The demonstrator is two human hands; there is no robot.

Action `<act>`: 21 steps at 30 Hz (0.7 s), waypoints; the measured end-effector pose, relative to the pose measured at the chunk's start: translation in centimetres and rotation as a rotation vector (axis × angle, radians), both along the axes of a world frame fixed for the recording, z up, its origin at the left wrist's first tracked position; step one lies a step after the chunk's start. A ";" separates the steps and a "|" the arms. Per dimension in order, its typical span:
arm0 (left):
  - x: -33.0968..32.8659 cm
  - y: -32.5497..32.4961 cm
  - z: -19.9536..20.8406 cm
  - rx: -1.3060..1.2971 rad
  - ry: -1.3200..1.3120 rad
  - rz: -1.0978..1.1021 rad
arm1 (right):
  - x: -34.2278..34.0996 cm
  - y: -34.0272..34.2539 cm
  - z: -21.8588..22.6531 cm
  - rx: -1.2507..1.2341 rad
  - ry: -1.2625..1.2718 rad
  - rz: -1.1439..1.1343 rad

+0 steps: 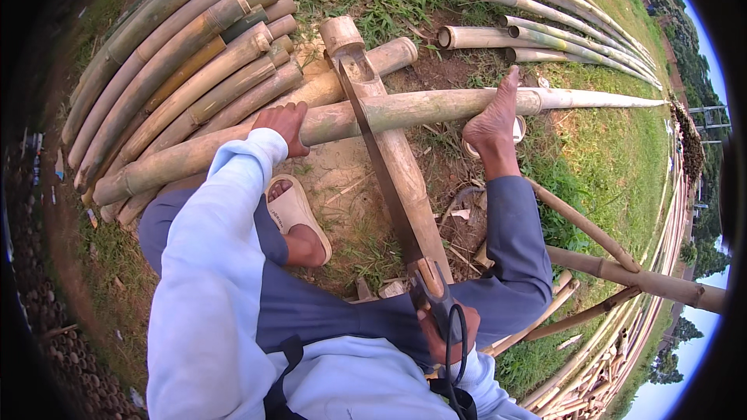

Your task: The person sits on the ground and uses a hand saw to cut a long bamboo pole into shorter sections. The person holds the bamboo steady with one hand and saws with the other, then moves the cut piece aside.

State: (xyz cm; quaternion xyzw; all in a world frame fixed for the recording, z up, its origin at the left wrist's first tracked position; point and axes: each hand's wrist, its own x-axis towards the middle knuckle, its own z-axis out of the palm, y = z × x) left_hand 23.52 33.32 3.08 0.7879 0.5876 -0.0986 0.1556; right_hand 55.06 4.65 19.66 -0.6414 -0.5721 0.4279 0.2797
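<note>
A long bamboo pole (436, 111) runs across in front of me, resting over a thicker bamboo support (409, 179) with a notch cut near its far end. My left hand (284, 126) is closed around the pole, left of the saw. My right hand (453, 333), low in front of my body, grips the handle of a handsaw (381, 169). Its long dark blade points away from me and crosses the pole; whether the teeth have cut in cannot be seen. My bare right foot (492, 126) presses on the pole, right of the blade.
Cut bamboo poles (183, 58) lie stacked at the far left, and more poles (537, 35) lie on grass at the far right. A sandal (299, 214) is on my left foot. A bamboo frame (599, 264) stands at right. A black cable (459, 342) hangs near my right hand.
</note>
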 end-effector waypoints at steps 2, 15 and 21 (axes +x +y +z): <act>-1.1 1.4 -0.1 0.010 -0.011 0.013 | 0.2 1.8 -0.7 -0.052 0.099 -0.015; -0.7 1.2 0.0 0.102 0.004 -0.060 | 0.6 0.6 -0.2 0.041 -0.042 -0.042; -0.8 0.6 0.2 0.100 0.021 -0.048 | -4.7 13.0 -7.4 0.082 0.168 -0.014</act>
